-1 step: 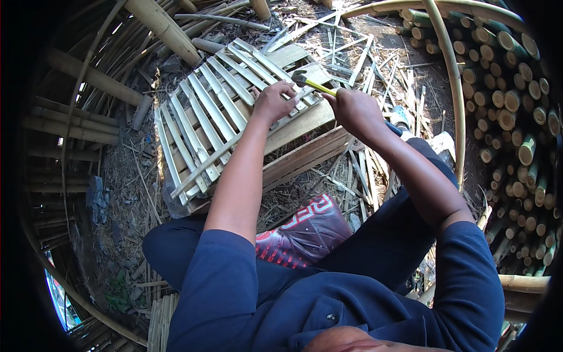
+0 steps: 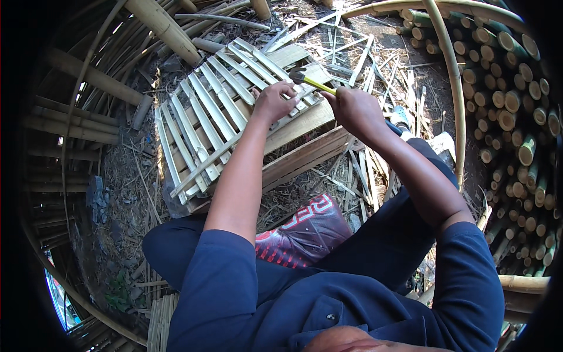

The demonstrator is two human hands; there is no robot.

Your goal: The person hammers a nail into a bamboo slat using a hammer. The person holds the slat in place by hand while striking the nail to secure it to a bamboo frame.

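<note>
A panel of pale bamboo slats point(image 2: 218, 111), laid side by side over crosswise strips, lies on a low wooden crate-like stand point(image 2: 305, 157) in front of me. At its right end my left hand point(image 2: 274, 102) rests over the cross strip, fingers curled together; whatever they pinch is too small or hidden to make out. In my right hand point(image 2: 355, 110) is a hammer point(image 2: 318, 85), gripped by its yellow handle. Its dark head points left and hovers just above and beside the left fingertips, over the slat ends.
Cut bamboo poles point(image 2: 505, 102) are stacked at the right behind a bent bamboo rail point(image 2: 450, 64). Split offcuts point(image 2: 366, 176) litter the ground. A dark red printed sack point(image 2: 311, 232) lies between my legs. Thick bamboo posts point(image 2: 164, 32) stand at the upper left.
The hammer head has shifted very slightly up and to the left. My left hand and the slat panel stay where they were.
</note>
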